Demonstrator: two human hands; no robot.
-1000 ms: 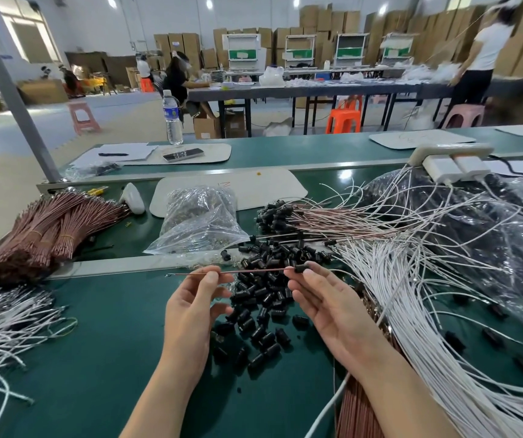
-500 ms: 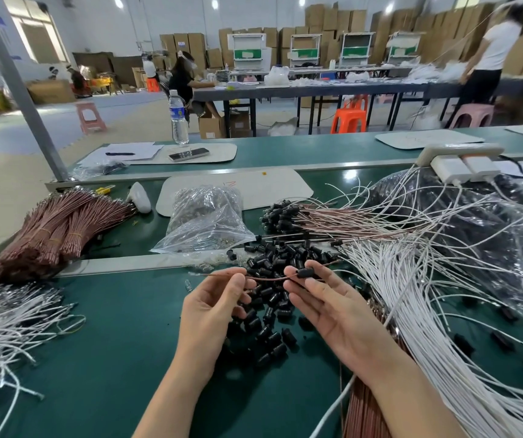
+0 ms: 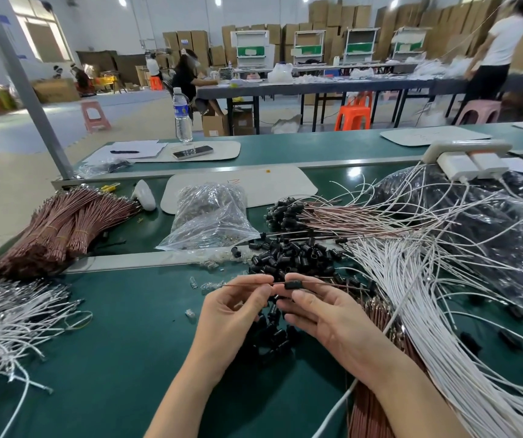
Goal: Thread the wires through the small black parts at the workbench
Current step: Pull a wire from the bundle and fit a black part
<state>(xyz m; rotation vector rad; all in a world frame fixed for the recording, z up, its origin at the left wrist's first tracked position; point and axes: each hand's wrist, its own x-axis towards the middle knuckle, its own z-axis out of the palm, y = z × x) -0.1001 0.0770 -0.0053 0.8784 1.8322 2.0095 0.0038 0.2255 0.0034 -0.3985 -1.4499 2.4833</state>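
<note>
Two bare hands work over a green workbench (image 3: pixel 111 343), seen from above and behind by a head-worn camera. The left hand (image 3: pixel 231 314) pinches a thin brown wire (image 3: pixel 244 283) between thumb and forefinger, holding it roughly level. The right hand (image 3: pixel 326 314) pinches a small black part (image 3: pixel 294 284) that sits on the same wire, just beside the left fingertips. The wire's far end pokes out to the right beyond the part.

Beneath and behind the hands lies a pile of loose black parts (image 3: pixel 298 254). Farther back, a fan of brown wires with black parts on their ends (image 3: pixel 285 210) rests on the bench. A clear plastic bag (image 3: pixel 212 216) sits left of the pile. Banded bundles of brown wires (image 3: pixel 64 222) lie at far left, with loose white wires (image 3: pixel 7 311) in front of them. A larger mass of white wires (image 3: pixel 427 295) sweeps across the right side.
</note>
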